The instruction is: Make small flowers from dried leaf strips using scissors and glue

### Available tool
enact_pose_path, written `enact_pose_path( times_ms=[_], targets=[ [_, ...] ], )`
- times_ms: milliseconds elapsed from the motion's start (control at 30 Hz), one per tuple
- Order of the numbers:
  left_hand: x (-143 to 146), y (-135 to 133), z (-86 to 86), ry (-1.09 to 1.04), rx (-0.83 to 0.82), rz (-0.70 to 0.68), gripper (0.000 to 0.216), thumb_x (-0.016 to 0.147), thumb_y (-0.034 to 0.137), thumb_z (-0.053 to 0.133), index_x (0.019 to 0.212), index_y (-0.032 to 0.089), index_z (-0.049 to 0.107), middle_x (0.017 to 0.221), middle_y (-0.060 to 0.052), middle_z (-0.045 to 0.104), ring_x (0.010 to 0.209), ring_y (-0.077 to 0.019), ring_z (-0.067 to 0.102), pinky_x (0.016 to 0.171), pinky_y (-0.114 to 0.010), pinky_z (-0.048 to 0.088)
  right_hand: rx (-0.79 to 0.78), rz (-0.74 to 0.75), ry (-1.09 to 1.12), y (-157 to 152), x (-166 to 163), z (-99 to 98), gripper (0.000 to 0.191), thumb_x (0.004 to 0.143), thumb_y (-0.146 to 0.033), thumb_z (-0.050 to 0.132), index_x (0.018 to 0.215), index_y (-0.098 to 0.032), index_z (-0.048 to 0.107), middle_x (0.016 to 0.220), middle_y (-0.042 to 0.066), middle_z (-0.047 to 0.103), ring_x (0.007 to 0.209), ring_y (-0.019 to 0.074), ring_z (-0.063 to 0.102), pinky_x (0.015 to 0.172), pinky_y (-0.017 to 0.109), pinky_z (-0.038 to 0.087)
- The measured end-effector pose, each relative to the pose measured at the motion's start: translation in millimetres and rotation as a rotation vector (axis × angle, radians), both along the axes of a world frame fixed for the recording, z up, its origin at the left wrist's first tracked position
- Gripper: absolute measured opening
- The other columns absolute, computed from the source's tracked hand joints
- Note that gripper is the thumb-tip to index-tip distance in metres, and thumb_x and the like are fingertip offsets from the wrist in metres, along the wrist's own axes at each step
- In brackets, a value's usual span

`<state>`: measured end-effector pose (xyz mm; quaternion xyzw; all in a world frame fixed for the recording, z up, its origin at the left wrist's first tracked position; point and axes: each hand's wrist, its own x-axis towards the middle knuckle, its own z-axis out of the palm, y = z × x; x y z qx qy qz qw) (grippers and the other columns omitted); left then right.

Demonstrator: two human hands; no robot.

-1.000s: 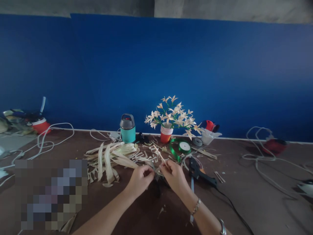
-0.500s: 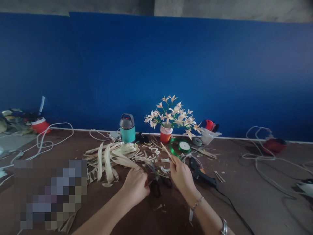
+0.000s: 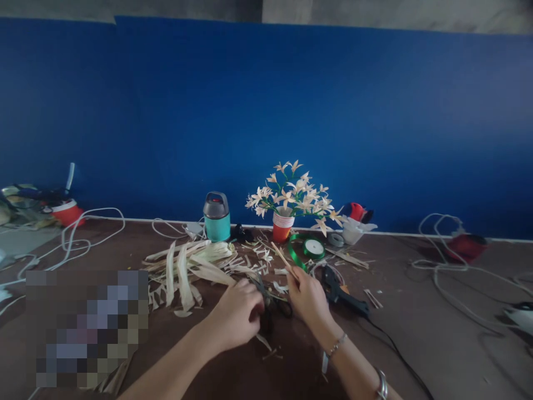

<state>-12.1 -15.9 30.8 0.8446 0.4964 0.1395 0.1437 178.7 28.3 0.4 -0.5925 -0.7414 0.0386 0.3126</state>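
My right hand (image 3: 308, 297) is closed around a thin pale stick (image 3: 283, 255), which points up and to the left. My left hand (image 3: 238, 312) has its fingers curled down over the black-handled scissors (image 3: 285, 306). Its fingertips are partly hidden, so I cannot make out what they hold. Just below them shows a pale strip of husk (image 3: 263, 341). A pile of dried corn husks (image 3: 183, 272) lies beyond my left hand, with cut scraps and a small star-shaped flower (image 3: 265, 255) beside it.
Behind stand a teal container (image 3: 217, 228) and a red cup (image 3: 283, 230) of husk flowers (image 3: 297, 191). A green ribbon spool (image 3: 313, 248) and a black glue gun (image 3: 343, 294) with its cord lie at the right. White cables (image 3: 441, 289) cross both sides.
My left hand has shifted right, now covering part of the scissors' handles. A pale husk strip has appeared beneath it. My right hand with the stick has hardly moved.
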Motion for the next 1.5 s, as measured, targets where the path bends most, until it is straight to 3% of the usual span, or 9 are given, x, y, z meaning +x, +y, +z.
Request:
enact_pose_path(
  times_ms=[100,300,433,533,633,800,967,1267,1500],
  targets=[
    [1,-6,3.4,0.005,-0.064,-0.212,0.009,0.065,0.021,0.063,0.073,0.022,0.066,0.083,-0.003,0.061,0.089,-0.0212,0.051,0.080,-0.031,0.037,-0.024,0.011,-0.002,-1,-1,0.3,0.023,0.086,-0.021,0.039,0.081,-0.017,0.061,0.072,0.007,0.069,0.065,0.0194,0.064,0.058,0.024,0.036],
    [5,-7,-1.4,0.049,-0.015,-0.263,0.006,0.065,0.015,0.060,0.066,0.019,0.065,0.079,-0.006,0.061,0.087,-0.0227,0.052,0.080,-0.034,0.037,-0.056,0.030,0.008,-2,-2,1.7,0.022,0.086,-0.021,0.040,0.079,-0.016,0.061,0.072,0.008,0.068,0.067,0.0199,0.064,0.058,0.024,0.037],
    [3,5,-8.5,-0.301,-0.095,-0.026,0.008,0.065,0.015,0.058,0.070,0.017,0.064,0.074,-0.004,0.062,0.076,-0.0190,0.054,0.071,-0.029,0.040,-0.081,0.119,0.109,-7,-6,9.5,0.020,0.085,-0.025,0.044,0.078,-0.017,0.061,0.067,0.004,0.065,0.060,0.0170,0.060,0.055,0.023,0.037],
    [-2,15,-12.3,-0.627,-0.295,0.159,0.011,0.071,0.019,0.054,0.074,0.015,0.064,0.067,-0.002,0.062,0.063,-0.0146,0.054,0.060,-0.024,0.040,-0.092,0.308,0.158,-17,-13,20.7,0.013,0.082,-0.021,0.048,0.077,-0.018,0.060,0.063,0.001,0.060,0.056,0.0140,0.054,0.054,0.021,0.037],
    [-5,20,-13.4,-0.763,-0.361,0.188,0.013,0.069,0.019,0.058,0.077,0.014,0.067,0.067,-0.001,0.064,0.061,-0.0137,0.054,0.058,-0.023,0.040,-0.074,0.437,0.134,-27,-20,28.6,0.013,0.077,-0.012,0.049,0.081,-0.018,0.060,0.074,0.002,0.061,0.066,0.0148,0.056,0.061,0.022,0.039],
    [-3,19,-11.9,-0.914,-0.417,0.195,0.017,0.064,0.016,0.064,0.081,0.015,0.069,0.075,-0.003,0.067,0.069,-0.0149,0.057,0.064,-0.024,0.042,-0.071,0.375,0.118,-29,-24,24.1,0.013,0.080,-0.014,0.048,0.071,-0.018,0.055,0.072,0.003,0.060,0.067,0.0159,0.055,0.062,0.024,0.038],
    [3,18,-16.8,-1.170,-0.541,0.239,0.012,0.069,0.026,0.065,0.075,0.016,0.065,0.068,0.000,0.062,0.063,-0.0118,0.053,0.062,-0.022,0.040,-0.159,0.336,0.353,-25,-27,17.7,0.015,0.082,-0.019,0.048,0.067,-0.018,0.050,0.062,-0.001,0.052,0.058,0.0123,0.048,0.056,0.022,0.036],
    [8,13,-16.2,-0.979,-0.416,0.278,0.017,0.065,0.028,0.063,0.059,0.015,0.056,0.052,0.005,0.046,0.052,-0.0090,0.039,0.050,-0.020,0.030,-0.363,0.347,0.588,-30,-31,21.1,0.012,0.077,-0.027,0.056,0.081,-0.016,0.056,0.058,-0.006,0.041,0.051,0.0092,0.037,0.047,0.019,0.031],
    [13,12,-18.8,-0.939,-0.487,0.262,0.012,0.063,0.025,0.063,0.062,0.014,0.058,0.055,0.004,0.050,0.053,-0.0096,0.041,0.053,-0.022,0.032,-0.380,0.336,0.669,-26,-32,26.2,0.017,0.078,-0.028,0.052,0.066,-0.017,0.052,0.059,-0.002,0.048,0.057,0.0112,0.043,0.053,0.021,0.037]
  ],
)
